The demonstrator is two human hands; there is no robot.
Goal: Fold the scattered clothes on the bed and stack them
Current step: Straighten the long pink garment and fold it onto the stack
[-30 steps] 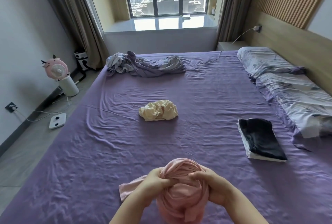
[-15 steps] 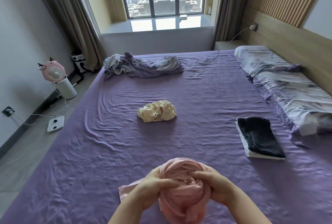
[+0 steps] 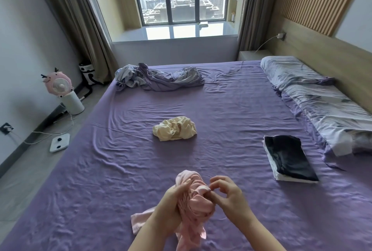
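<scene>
Item, held: bunched pale-pink soft cloth garment [image 3: 196, 200], raised above the purple bed sheet [image 3: 120, 170] near its closest edge. My left hand [image 3: 173, 200] grips the bundle from the side, fingers curled round it; my right hand [image 3: 229, 196] pinches a fold at its top between thumb and fingertip. What kind of garment it is cannot be made out; its lower end is cut off by the frame, and one flap trails onto the sheet under my left forearm.

Item, ahead of my hands: crumpled cream-yellow cloth garment [image 3: 174, 128], lying loose on the sheet, well apart from the pink one.

Item, far ahead and left of my hands: rumpled grey-and-lilac heap of fabric [image 3: 159, 78], garment or bedding I cannot tell.

Item, to the right of my right hand, apart from it: folded stack, black cloth on top [image 3: 287, 159] over a white layer of which only an edge shows.

Item, far right: grey patterned pillows [image 3: 314, 97], partly cut off.

Item, floor, left of my left hand: pink round fan on white stand [image 3: 60, 87]; white flat bathroom scale [image 3: 59, 142]. No legible writing or labels anywhere.
</scene>
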